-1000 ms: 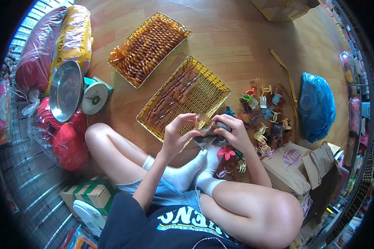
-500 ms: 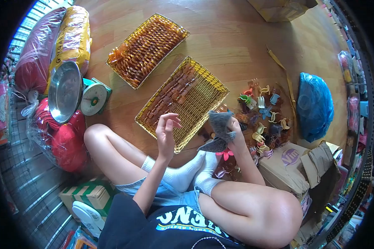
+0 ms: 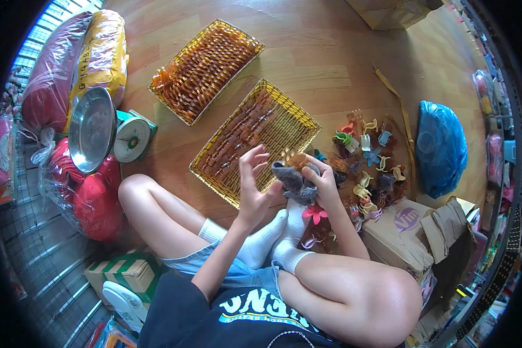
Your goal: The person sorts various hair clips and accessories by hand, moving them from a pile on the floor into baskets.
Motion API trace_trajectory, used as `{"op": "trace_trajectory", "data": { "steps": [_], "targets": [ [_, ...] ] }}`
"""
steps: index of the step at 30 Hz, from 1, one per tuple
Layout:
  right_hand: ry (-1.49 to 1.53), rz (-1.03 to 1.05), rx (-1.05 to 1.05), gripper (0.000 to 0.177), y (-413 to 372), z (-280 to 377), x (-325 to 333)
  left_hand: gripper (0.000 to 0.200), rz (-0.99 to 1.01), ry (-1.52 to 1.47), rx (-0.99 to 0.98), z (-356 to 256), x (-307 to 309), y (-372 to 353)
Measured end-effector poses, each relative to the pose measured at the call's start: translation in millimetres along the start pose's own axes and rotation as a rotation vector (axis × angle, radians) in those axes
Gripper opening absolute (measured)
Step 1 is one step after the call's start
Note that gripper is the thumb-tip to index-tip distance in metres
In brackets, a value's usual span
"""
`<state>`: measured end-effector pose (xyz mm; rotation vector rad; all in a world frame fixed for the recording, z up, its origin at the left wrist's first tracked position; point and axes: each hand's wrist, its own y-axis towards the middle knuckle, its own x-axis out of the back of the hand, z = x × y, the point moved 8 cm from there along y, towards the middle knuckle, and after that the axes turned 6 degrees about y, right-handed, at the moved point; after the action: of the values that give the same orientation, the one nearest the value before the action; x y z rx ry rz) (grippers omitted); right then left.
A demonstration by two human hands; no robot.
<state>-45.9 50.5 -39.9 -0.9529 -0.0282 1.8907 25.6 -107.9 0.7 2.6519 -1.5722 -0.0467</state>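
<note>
My right hand (image 3: 323, 184) is closed round a bunched grey cloth (image 3: 298, 184). An amber-brown hair claw clip (image 3: 296, 160) shows at the top of the cloth, its teeth upward. My left hand (image 3: 257, 188) is open beside it, fingers spread and curved, the thumb close to the cloth's left edge. Behind both hands lies a gold woven basket (image 3: 293, 119) with brown clips (image 3: 243, 133) laid in rows along its left side. To the right is a loose pile of colourful hair claw clips (image 3: 371, 156). A pink flower clip (image 3: 315, 214) lies just below my right hand.
A second basket (image 3: 255, 46), packed with amber clips, lies farther back. At left are a scale (image 3: 131, 139) with a metal pan and bagged bundles (image 3: 101, 58). A blue plastic bag (image 3: 441, 151) and a torn cardboard box (image 3: 397, 232) are at right.
My right hand has moved slightly left with the grey cloth, which is now bunched, and the amber clip now shows in it. My left hand has moved right, towards the cloth, and spread its fingers.
</note>
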Motion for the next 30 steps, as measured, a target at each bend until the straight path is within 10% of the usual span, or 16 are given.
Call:
{"op": "trace_trajectory", "data": {
  "steps": [3, 10, 18, 30],
  "targets": [
    [-0.822, 0.131, 0.245, 0.056, 0, 25, -17, 0.061, 0.352, 0.222, 0.028, 8, -26, 8],
    [-0.897, 0.193, -0.135, 0.046, 13, 20, -2, 0.041, -0.062, -0.255, 0.238, 43, -16, 31],
    [-1.125, -0.147, 0.439, 0.03, 59, 73, -11, 0.062, 0.02, 0.056, 0.0, 66, -62, 42],
    [-1.688, -0.139, 0.539, 0.045, 137, 38, -19, 0.064, 0.222, 0.452, 0.07, 102, -55, 53]
  ]
}}
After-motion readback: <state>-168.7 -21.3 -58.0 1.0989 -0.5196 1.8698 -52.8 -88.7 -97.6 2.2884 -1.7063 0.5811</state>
